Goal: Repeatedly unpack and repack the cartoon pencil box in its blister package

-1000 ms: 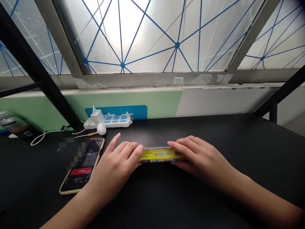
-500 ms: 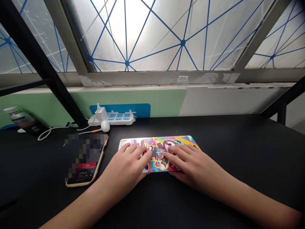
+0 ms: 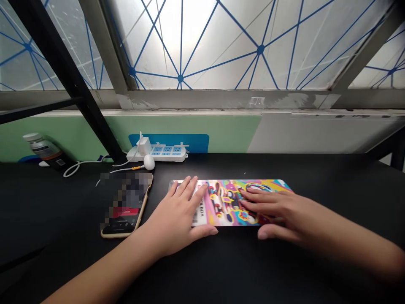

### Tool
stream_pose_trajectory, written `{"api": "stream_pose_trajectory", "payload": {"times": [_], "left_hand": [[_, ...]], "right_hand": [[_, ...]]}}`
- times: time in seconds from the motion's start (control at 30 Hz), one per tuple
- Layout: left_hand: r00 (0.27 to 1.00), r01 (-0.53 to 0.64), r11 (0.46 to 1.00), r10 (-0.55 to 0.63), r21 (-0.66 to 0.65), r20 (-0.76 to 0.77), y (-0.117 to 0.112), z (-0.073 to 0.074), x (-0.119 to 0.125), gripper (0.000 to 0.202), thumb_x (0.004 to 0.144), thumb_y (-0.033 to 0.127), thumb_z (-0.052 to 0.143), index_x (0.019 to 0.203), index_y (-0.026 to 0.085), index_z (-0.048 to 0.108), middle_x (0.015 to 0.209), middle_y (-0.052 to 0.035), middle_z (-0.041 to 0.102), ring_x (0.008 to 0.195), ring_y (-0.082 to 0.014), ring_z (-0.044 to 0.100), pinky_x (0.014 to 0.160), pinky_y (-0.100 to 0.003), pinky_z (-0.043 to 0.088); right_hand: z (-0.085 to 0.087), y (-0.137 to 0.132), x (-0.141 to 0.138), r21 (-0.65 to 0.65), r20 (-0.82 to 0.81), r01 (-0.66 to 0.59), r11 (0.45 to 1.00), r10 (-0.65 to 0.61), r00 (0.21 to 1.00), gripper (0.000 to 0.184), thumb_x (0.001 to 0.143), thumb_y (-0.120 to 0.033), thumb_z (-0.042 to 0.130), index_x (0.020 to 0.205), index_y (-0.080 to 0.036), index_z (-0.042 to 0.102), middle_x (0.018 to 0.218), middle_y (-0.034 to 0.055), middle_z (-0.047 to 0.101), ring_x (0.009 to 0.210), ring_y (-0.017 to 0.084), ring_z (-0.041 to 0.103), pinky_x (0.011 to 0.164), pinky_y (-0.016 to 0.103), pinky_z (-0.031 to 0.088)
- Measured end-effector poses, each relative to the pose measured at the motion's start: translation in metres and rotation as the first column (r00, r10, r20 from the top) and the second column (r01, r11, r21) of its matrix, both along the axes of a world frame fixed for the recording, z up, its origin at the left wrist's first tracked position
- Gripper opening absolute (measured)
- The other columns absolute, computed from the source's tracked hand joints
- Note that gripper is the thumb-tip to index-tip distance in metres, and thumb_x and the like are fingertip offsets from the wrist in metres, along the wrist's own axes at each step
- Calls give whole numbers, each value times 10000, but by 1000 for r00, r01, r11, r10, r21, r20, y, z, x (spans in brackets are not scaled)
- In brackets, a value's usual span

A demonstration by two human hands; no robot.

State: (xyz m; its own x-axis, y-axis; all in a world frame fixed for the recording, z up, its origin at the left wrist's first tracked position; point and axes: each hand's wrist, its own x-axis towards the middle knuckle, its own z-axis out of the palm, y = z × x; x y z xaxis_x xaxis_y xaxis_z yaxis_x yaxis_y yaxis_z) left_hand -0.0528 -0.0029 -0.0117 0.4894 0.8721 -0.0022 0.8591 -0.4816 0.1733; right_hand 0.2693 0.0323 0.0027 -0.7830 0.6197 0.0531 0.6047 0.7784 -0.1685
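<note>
Where the box (image 3: 226,207) lies: flat on the black desk (image 3: 234,270), at about twelve o'clock from the person, twelve being straight away.
Long axis of the box: nine to three, crosswise, so each end falls to a different hand.
Left hand (image 3: 180,219): comes in from about eight o'clock over the nine o'clock end; fingers fanned wide towards one o'clock, thumb pointing to three just past the near edge. No clear grip shows.
Right hand (image 3: 281,213): comes in from about four o'clock across the three o'clock half; fingers long and close together, reaching to nine, thumb well apart from them near the six o'clock edge. Whether it pinches that edge, I cannot tell.
Nearer hand: neither stands off, both lying over the box; the right fingertips reach closer to its middle.
Printed middle: bare between the two sets of fingertips, its bright pictures uncovered.
Phone (image 3: 126,213): nine o'clock of the box, near but apart, just beside the left forearm.
Power strip (image 3: 167,153): between ten and eleven from the box, at the back of the desk.
</note>
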Motion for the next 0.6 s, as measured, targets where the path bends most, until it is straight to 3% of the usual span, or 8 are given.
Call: {"api": "stream_pose_trajectory", "payload": {"times": [0.1,0.17,0.27,0.37,0.47,0.6], "left_hand": [[1000,-11,1000,11,-16,-30,-1,1,0,988,897,839,368,1627,183,253,1697,-184,128,1568,-375,88,1236,-633,180],[999,-11,1000,10,-21,-41,-1,2,0,979,901,838,357,1626,187,258,1697,-188,123,1569,-370,83,1237,-630,173],[999,-2,1000,1,-19,-44,1,1,0,970,900,838,363,1626,204,260,1696,-180,142,1567,-375,89,1233,-640,173],[999,4,1000,-5,-13,-46,2,0,-3,972,895,849,347,1620,205,279,1697,-162,153,1568,-377,98,1229,-644,185],[999,5,1000,-6,-19,-48,3,0,-7,997,884,866,327,1617,191,288,1700,-136,149,1570,-366,114,1235,-624,197],[999,-11,999,10,-34,-49,4,3,-12,1012,881,868,335,1629,193,247,1701,-114,140,1570,-349,138,1249,-578,197]], "right_hand": [[9,10,22,-39,11,87,995,-86,996,433,924,-525,665,1324,-361,690,1319,17,720,1278,341,626,1028,483,561],[10,10,20,24,-23,130,991,-129,991,509,907,-587,656,1346,-331,679,1296,58,734,1237,356,652,990,499,574],[3,3,-9,118,-81,88,989,-79,994,811,855,-692,651,1539,-300,458,1516,114,558,1357,387,545,1065,573,498],[-8,-7,-39,71,-26,-65,995,67,997,956,833,-739,628,1611,-307,278,1648,104,342,1497,392,337,1180,629,339],[-11,-9,-40,-5,6,-108,994,108,994,902,874,-695,620,1613,-339,244,1660,73,304,1517,373,286,1210,625,285],[2,-2,-11,-43,-3,-52,998,52,999,696,931,-519,666,1555,-424,373,1626,-8,395,1481,325,387,1170,544,407]]}}
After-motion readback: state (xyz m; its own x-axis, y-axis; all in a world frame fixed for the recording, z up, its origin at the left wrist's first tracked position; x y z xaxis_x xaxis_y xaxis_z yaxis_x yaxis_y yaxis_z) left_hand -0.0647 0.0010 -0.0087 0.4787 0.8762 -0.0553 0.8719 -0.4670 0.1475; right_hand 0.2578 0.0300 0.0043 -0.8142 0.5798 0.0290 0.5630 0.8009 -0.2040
